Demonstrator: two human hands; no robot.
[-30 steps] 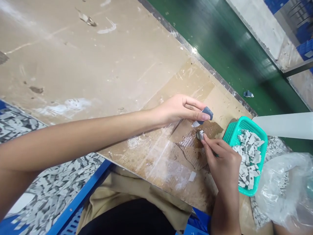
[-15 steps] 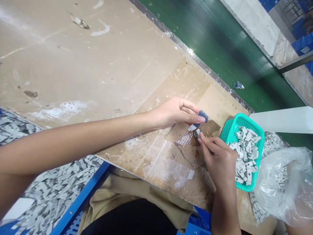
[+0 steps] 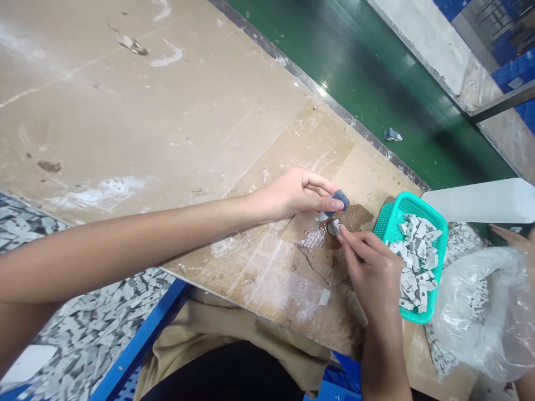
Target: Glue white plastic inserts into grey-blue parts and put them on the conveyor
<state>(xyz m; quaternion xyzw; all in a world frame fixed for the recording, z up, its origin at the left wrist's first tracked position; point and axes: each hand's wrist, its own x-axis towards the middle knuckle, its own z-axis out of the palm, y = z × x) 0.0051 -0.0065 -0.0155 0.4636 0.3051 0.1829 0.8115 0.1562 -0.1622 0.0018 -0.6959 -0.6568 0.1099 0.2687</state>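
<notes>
A small blue-grey plastic part (image 3: 341, 199) is pinched between the thumb and fingers of my left hand (image 3: 288, 192), with a white piece (image 3: 321, 216) showing just under it. My right hand (image 3: 371, 267) pinches a small light-grey plastic piece (image 3: 336, 224) at its fingertips. That piece is held over a small round dark item (image 3: 331, 228) on the wet cardboard patch (image 3: 359, 217); whether they touch I cannot tell. Beside my right hand stands a green plastic basket (image 3: 441, 223) with many similar grey-white pieces (image 3: 418, 250) in it.
Beyond the worktable (image 3: 167, 122) runs a green conveyor belt (image 3: 334, 61) carrying a blue-grey part (image 3: 393, 135). A clear plastic bag (image 3: 472, 328) and a white panel (image 3: 480, 201) are at the right, near another person's hand (image 3: 512, 236). Heaped pieces (image 3: 112, 312) fill the lower left.
The part on the belt has shifted up and left. Another person's hand has appeared at the right edge. My hands keep nearly the same pose, and the view has moved slightly.
</notes>
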